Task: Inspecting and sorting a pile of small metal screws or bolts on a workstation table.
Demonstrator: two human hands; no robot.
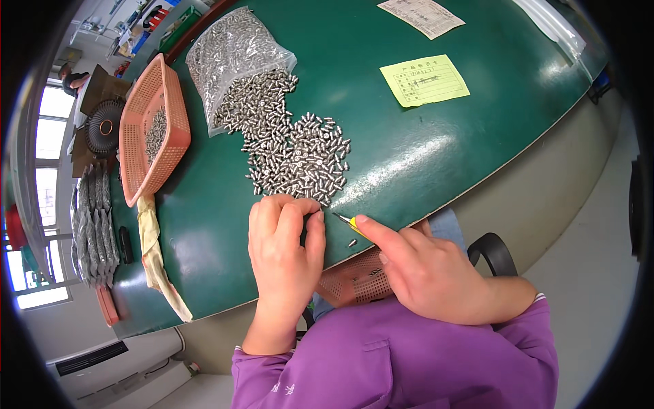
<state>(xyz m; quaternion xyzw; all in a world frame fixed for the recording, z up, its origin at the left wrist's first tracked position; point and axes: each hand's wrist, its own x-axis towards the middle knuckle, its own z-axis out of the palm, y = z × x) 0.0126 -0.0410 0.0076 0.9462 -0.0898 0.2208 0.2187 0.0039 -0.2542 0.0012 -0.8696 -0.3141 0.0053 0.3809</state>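
A heap of small silvery metal fittings (300, 153) spills over the green table from an open clear plastic bag (235, 51). At the near edge of that heap is my left hand (283, 238), its thumb and forefinger pinched together. Whatever sits between those fingertips is too small to name. My right hand (436, 273) grips a slim tool with a yellow handle (353, 223) and a thin dark tip, pointed toward my left fingertips. One loose fitting (352, 243) lies on the table just below the tool.
An orange plastic basket (178, 133) holding more fittings stands at the left, beside a cream cloth (155, 259). Filled bags (94, 228) are stacked farther left. Below the table edge sits another basket (354, 283). A yellow card (426, 80) and a pale slip (422, 15) lie at the back.
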